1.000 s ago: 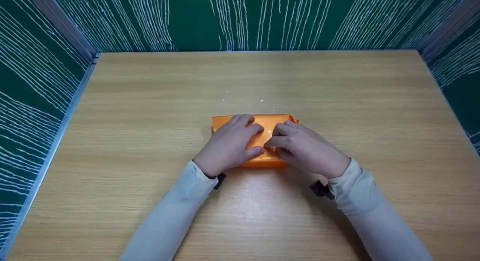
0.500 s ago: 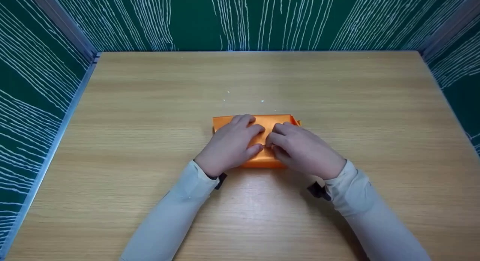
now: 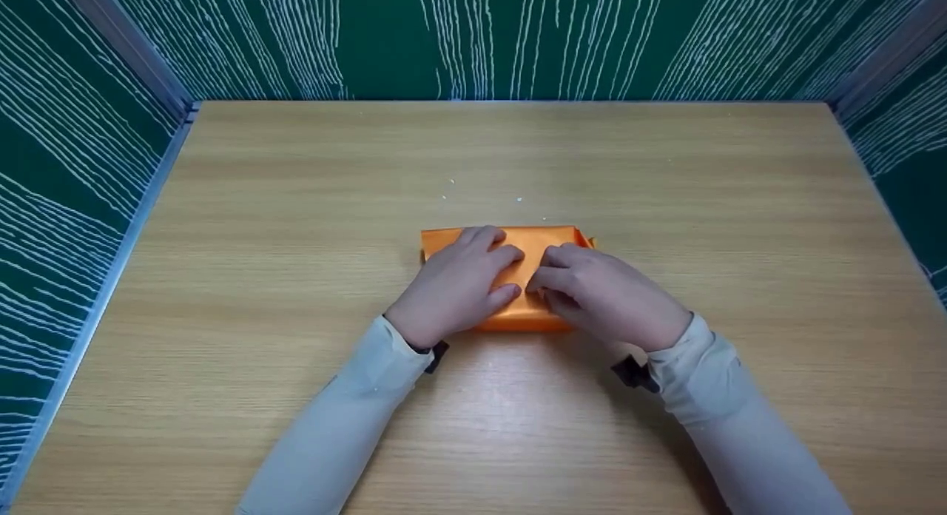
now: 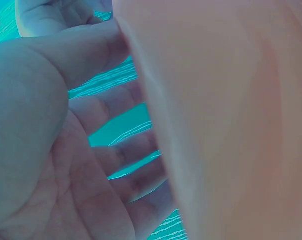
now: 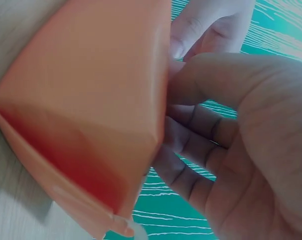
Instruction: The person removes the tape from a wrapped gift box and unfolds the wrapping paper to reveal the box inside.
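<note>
An orange paper-wrapped packet lies on the table, its right end showing a folded flap with a deeper red inside. My left hand rests on the left part of the packet, fingers spread across its top. To its right, my right hand touches the middle of the packet with bent fingers, the fingertips near the left thumb. Seen from the right wrist, the right thumb and fingers reach over the packet's edge, and the tips are hidden behind it. The packet's side fills much of the left wrist view.
The wooden table spreads around the packet, with several tiny white scraps beyond it. Green walls with white line patterns border the table at the back and both sides.
My right fingertips have shifted slightly over the top of the packet. The left hand stays nearly where it was, and the packet lies in about the same place.
</note>
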Demonstrator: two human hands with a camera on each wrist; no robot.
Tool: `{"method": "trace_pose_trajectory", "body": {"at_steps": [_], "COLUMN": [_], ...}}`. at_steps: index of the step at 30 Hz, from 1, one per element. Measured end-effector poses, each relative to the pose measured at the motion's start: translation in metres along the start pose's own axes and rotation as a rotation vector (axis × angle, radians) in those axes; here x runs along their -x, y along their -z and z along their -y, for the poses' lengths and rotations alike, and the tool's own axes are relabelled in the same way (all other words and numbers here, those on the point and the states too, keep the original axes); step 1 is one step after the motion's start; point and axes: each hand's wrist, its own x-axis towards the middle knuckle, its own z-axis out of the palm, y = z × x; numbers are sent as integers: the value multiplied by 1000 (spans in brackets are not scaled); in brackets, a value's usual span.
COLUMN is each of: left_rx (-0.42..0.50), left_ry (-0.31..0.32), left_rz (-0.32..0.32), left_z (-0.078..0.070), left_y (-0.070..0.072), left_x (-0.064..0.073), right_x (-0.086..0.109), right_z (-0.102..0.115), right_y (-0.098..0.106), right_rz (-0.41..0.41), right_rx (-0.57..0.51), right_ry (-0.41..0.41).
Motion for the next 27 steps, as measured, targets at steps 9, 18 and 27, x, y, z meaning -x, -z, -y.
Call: {"method": "trace_pose_trajectory", "body": {"at_steps": [9,18,27], "left_rx": [15,22,12], "left_ry": [3,7,8], "left_rz": [-1,-3,-4], "left_z": [0,1,0], "left_y": [-1,-1,-1], "left_x": [0,0,0], "right_x": [-2,-2,-3], "right_z": [0,-1,6], "right_y": [-5,-5,-8], "right_rz": [-41,-51,-91], "right_rx": [-7,-40,-51], "right_ry": [5,-53,-186]}}
